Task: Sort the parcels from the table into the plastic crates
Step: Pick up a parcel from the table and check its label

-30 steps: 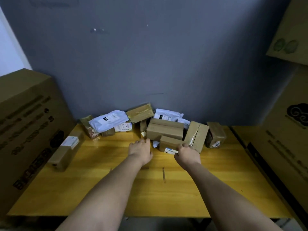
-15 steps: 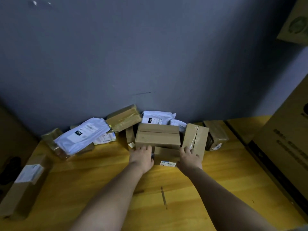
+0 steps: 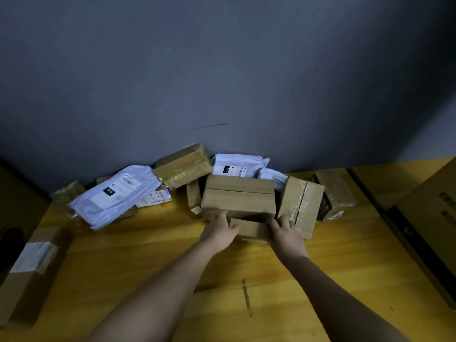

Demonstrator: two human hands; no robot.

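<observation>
A pile of parcels lies against the grey wall at the back of the yellow wooden table (image 3: 153,265). A small cardboard box (image 3: 250,228) sits at the front of the pile, partly under a larger cardboard box (image 3: 238,196). My left hand (image 3: 219,232) grips the small box's left end, thumb on top, fingertips touching the larger box's lower corner. My right hand (image 3: 287,234) grips its right end, fingers wedged beside a taped box (image 3: 302,206) that stands on edge. No plastic crate is in view.
White poly mailers (image 3: 116,193) (image 3: 238,166) and a taped brown box (image 3: 183,165) lie in the pile. Another brown parcel (image 3: 335,191) sits to the right, a long labelled box (image 3: 32,267) at the left edge. Large cartons (image 3: 434,218) stand at the right.
Both hands have reached forward and closed round the ends of the small box. The view has moved closer to the pile, and the box's white label is hidden now.
</observation>
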